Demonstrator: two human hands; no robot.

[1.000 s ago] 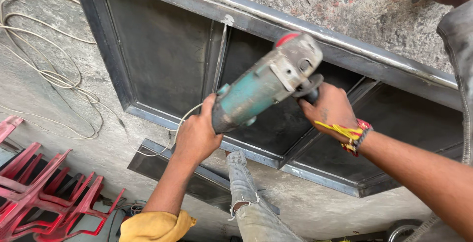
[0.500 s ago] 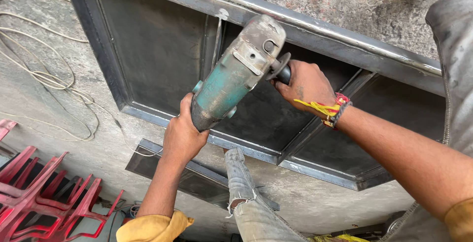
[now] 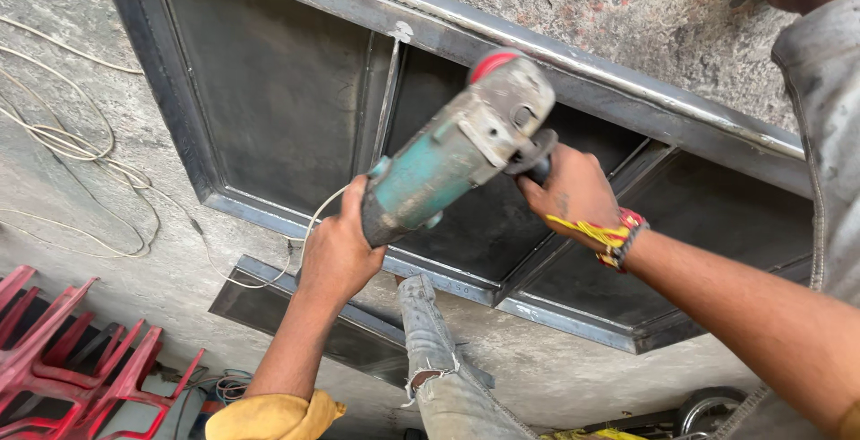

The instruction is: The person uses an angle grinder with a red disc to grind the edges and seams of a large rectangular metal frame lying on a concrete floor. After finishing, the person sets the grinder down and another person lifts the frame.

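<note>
A teal and grey angle grinder (image 3: 457, 149) with a red cap is held over a dark metal door frame (image 3: 502, 41) that lies on the concrete floor. My left hand (image 3: 339, 247) grips the rear of the grinder's body. My right hand (image 3: 573, 191), with red and yellow threads at the wrist, is closed around the grinder's black side handle. The grinder's head points toward the frame's upper rail, near a vertical bar (image 3: 387, 99). Its disc is hidden behind the body.
A white cable (image 3: 72, 144) lies in loops on the concrete at the left. Red plastic chairs (image 3: 63, 359) are stacked at the lower left. My jeans-clad leg (image 3: 439, 368) stands by a second metal piece (image 3: 269, 301). Rough concrete surrounds the frame.
The grinder and both hands have shifted about over the frame, first left and up, then slightly back right. The grip on the tool is unchanged.
</note>
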